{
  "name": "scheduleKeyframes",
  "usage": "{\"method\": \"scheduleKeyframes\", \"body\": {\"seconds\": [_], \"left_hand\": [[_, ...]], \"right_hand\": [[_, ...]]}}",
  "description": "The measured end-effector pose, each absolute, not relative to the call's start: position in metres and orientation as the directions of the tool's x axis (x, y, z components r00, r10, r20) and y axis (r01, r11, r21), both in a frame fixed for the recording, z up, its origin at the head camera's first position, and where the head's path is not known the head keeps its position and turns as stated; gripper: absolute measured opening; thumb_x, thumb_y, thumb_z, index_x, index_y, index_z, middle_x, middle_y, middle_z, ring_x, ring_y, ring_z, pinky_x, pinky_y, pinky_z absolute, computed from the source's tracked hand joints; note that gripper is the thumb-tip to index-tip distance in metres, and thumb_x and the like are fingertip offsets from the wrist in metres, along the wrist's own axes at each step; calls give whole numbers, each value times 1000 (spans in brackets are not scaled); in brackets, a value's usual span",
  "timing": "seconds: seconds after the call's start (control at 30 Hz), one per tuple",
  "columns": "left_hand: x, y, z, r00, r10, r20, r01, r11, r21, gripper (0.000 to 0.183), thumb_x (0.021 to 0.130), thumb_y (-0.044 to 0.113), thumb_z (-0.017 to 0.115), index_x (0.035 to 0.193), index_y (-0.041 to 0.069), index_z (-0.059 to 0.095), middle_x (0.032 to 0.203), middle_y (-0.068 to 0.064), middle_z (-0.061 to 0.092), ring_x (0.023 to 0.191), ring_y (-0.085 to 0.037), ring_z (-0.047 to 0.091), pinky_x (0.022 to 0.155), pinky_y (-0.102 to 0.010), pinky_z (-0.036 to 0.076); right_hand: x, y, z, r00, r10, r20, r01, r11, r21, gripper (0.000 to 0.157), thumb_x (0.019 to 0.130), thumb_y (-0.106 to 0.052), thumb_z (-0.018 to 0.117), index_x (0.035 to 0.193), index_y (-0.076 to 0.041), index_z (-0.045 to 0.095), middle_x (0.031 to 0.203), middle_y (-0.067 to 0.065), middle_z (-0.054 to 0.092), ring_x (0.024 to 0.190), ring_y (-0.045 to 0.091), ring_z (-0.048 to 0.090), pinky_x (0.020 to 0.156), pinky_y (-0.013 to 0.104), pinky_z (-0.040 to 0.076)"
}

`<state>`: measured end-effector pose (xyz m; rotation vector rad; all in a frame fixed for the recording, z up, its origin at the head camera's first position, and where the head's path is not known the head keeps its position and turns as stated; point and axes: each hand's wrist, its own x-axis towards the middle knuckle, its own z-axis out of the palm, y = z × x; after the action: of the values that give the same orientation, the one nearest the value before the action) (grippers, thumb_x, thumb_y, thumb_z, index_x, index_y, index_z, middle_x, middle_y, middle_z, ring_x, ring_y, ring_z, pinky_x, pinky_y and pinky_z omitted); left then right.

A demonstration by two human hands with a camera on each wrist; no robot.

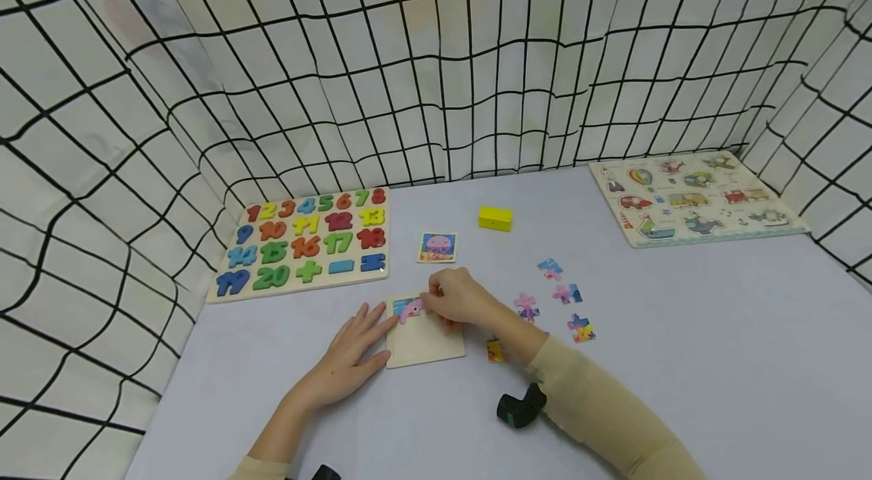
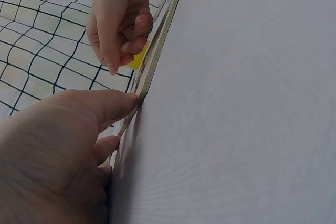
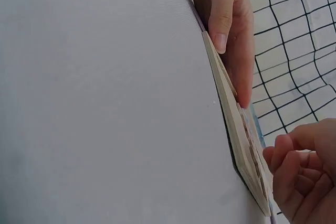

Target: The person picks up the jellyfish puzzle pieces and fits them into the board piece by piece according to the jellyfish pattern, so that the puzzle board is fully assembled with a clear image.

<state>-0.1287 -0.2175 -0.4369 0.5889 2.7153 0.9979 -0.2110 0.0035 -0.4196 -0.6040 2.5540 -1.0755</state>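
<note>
My left hand [image 1: 347, 359] rests at the left side of a small square wooden puzzle board [image 1: 425, 347], its fingers spread and fairly straight. In the left wrist view, the thumb [image 2: 118, 103] touches the board's edge. Pink and blue puzzle pieces [image 1: 409, 309] lie along the board's top; my right hand hides part of that row. Over the top right corner, my right hand [image 1: 459, 297] has curled fingers. In the right wrist view, this hand [image 3: 304, 171] shows its fingertips close together beside the board [image 3: 226, 98], with no piece visible between them.
Several loose puzzle pieces [image 1: 527, 306] lie right of the board, some partly behind the right forearm. A jellyfish picture card [image 1: 437, 247] and a yellow block [image 1: 495, 219] stand beyond it. A number board [image 1: 306, 245] lies back left, a vehicle board [image 1: 698, 200] back right. Black-lined netting [image 1: 477, 71] encloses the table.
</note>
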Motion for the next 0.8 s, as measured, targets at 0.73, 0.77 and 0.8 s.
{"method": "scheduleKeyframes", "body": {"seconds": [0.73,0.77,0.8], "left_hand": [[-129,-217,-438,-905,426,-23,310,695,649,54,91,25,56,141,17,38,151,-10,18,139,-31,1,107,-54,1],[-129,-217,-439,-905,426,-21,312,694,648,54,91,26,56,141,17,38,151,-10,18,139,-31,1,107,-54,1],[-129,-217,-439,-905,425,-19,313,694,648,55,91,26,56,141,17,38,151,-10,18,139,-31,2,107,-54,1]], "right_hand": [[-217,77,-402,-793,-583,181,-563,585,-584,6,89,-13,58,85,-11,61,67,-7,54,58,8,47,51,20,43],[-218,80,-403,-794,-579,185,-564,587,-580,6,89,-14,58,85,-11,61,68,-8,54,60,8,48,53,20,44],[-219,84,-404,-791,-581,194,-571,585,-576,6,89,-14,58,86,-11,62,70,-8,55,61,8,48,54,20,45]]}}
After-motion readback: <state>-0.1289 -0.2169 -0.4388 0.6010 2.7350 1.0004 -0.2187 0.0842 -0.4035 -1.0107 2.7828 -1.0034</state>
